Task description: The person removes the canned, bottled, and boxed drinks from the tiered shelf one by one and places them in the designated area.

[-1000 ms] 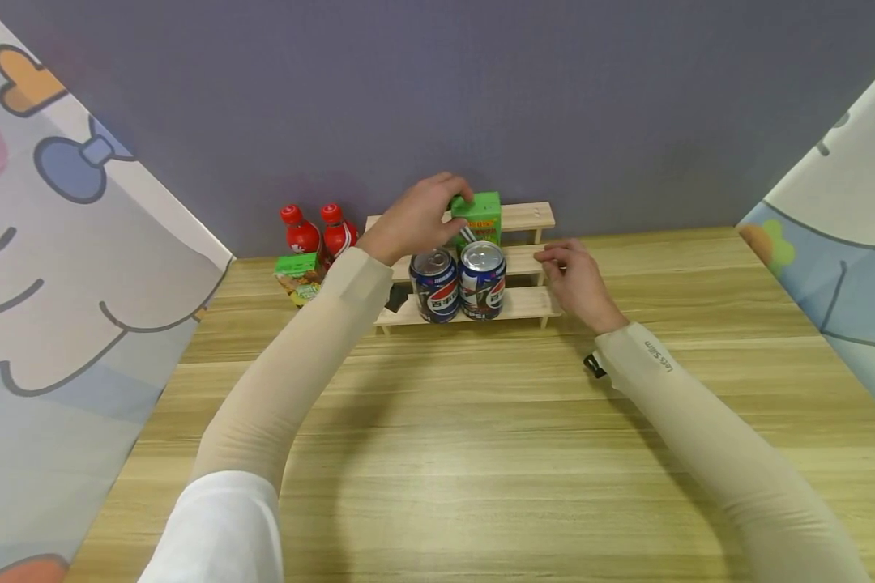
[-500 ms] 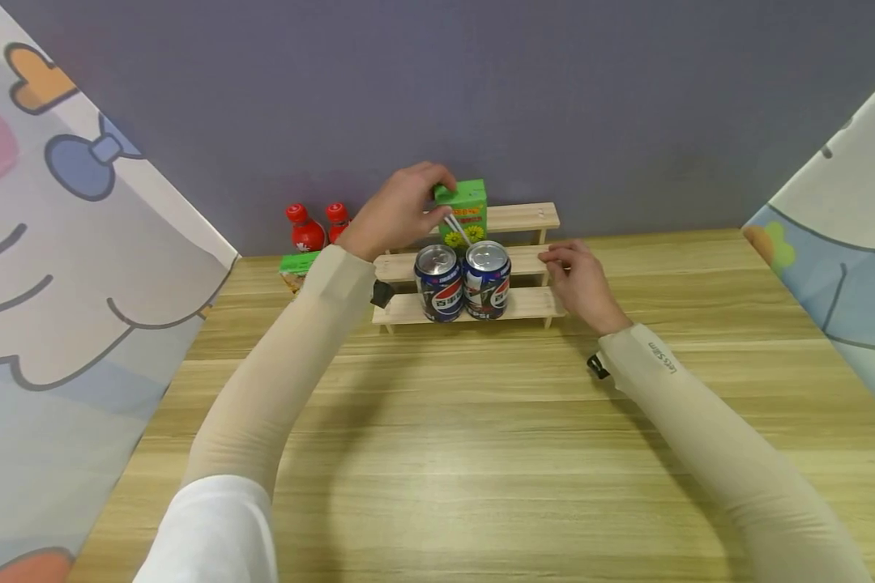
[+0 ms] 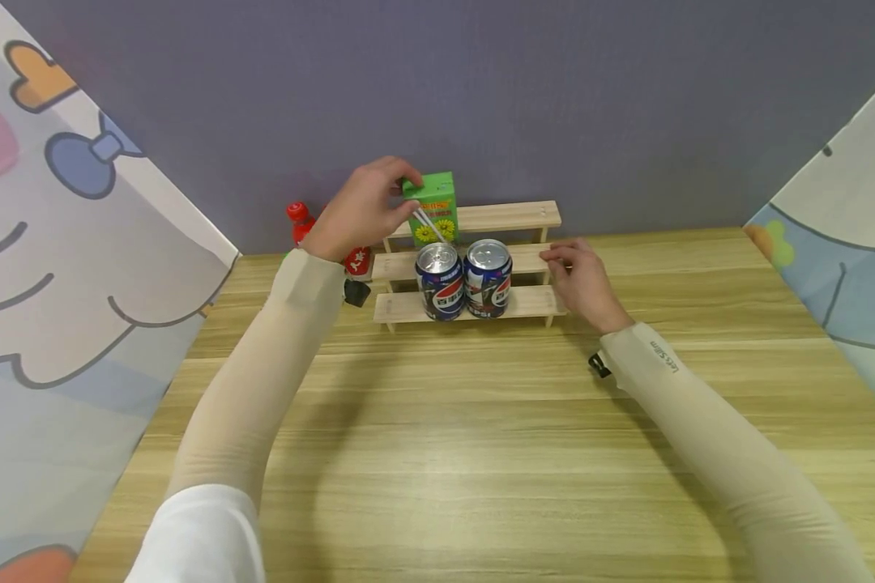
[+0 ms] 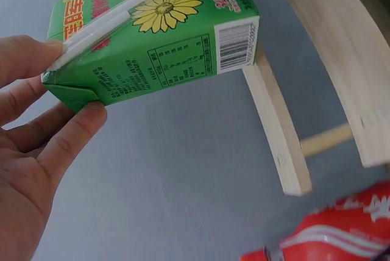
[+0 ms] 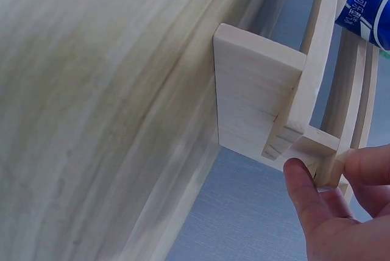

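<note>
My left hand (image 3: 370, 202) pinches the top end of a green drink carton (image 3: 435, 212) between thumb and fingers. Yellow flowers and a white straw show on the carton's front. Its lower end is at the left part of the top step of a three-step wooden rack (image 3: 510, 215); in the left wrist view that end of the carton (image 4: 164, 35) meets the slat (image 4: 274, 121). With thumb and fingers, my right hand (image 3: 582, 282) grips the right end of the rack's middle step, seen closely as a slat end (image 5: 332, 166) in the right wrist view.
Two blue Pepsi cans, a left one (image 3: 440, 283) and a right one (image 3: 488, 279), stand side by side on the lowest step. Left of the rack are red bottles (image 3: 300, 219), partly behind my left arm. A grey wall (image 3: 591, 105) rises behind the wooden table (image 3: 437, 453).
My left hand has slid the green carton leftward along the top step, from behind the right can to behind the left one. The right hand keeps its grip on the rack.
</note>
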`<state>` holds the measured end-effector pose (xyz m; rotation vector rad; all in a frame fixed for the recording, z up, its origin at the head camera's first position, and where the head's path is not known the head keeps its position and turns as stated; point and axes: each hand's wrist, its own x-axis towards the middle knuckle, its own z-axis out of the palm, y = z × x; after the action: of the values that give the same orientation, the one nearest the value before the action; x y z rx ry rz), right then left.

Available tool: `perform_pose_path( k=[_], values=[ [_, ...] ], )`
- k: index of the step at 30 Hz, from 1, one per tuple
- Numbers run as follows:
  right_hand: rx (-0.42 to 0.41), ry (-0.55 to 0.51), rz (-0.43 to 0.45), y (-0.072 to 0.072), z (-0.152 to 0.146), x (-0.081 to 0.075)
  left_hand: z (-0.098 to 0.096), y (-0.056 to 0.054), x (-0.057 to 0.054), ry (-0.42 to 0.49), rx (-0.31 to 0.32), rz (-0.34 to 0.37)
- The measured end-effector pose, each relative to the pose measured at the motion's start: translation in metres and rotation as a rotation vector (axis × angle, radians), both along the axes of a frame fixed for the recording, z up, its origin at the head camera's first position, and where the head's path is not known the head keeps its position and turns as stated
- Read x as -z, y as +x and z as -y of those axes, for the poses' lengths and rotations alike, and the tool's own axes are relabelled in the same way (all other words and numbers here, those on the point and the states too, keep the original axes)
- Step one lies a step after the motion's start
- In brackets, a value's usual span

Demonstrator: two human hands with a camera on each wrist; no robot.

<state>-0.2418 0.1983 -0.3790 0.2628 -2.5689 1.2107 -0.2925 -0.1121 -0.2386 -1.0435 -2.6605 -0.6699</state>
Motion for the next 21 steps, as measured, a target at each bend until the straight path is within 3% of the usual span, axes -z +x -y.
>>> perform_pose_path(
  k=[7,12,21],
  values=[
    [-0.003,0.012,-0.019,0.0,-0.001,0.001,0.023,0.002,-0.003,0.011,-0.042,0.01],
    [-0.003,0.005,-0.009,0.0,-0.001,0.001,0.047,0.009,-0.005,0.037,-0.065,0.027],
    [-0.012,0.005,-0.02,0.001,-0.003,-0.001,0.089,0.019,-0.006,0.072,-0.085,-0.013]
  ],
)
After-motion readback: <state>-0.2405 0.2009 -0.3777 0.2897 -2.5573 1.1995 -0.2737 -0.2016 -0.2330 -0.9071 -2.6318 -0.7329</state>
